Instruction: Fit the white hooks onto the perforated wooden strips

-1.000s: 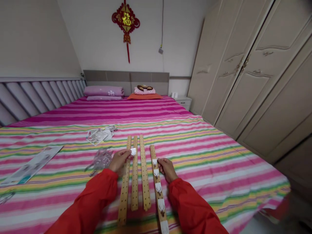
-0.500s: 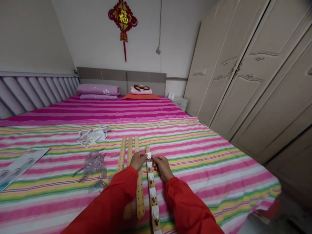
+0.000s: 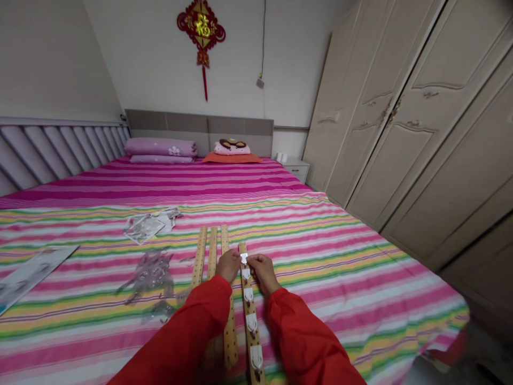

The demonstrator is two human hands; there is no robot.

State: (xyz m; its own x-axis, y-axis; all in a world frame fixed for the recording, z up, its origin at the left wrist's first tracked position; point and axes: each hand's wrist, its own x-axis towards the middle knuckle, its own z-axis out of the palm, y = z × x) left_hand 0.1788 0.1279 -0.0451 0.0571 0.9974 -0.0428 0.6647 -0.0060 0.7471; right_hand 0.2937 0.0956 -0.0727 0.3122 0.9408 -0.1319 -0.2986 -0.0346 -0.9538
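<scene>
Wooden strips (image 3: 230, 337): four (one carrying hooks)
White hooks (image 3: 251, 322): five in view
Wall hanging (image 3: 201, 24): one
Headboard (image 3: 232, 126): one
Nightstand (image 3: 295, 170): one

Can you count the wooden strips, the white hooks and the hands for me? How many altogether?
Wooden strips: 4
White hooks in view: 5
Hands: 2
Total: 11

Bed (image 3: 160, 184), viewed from foot: striped cloth (image 3: 348, 267) over nearer part. I count 4 perforated wooden strips (image 3: 212, 254) on it; toward left edge, clear plastic pile (image 3: 154, 275), packets (image 3: 144, 227), long card (image 3: 34, 275). Head edge: purple bedding (image 3: 160, 147), orange cushion (image 3: 232, 158).
</scene>
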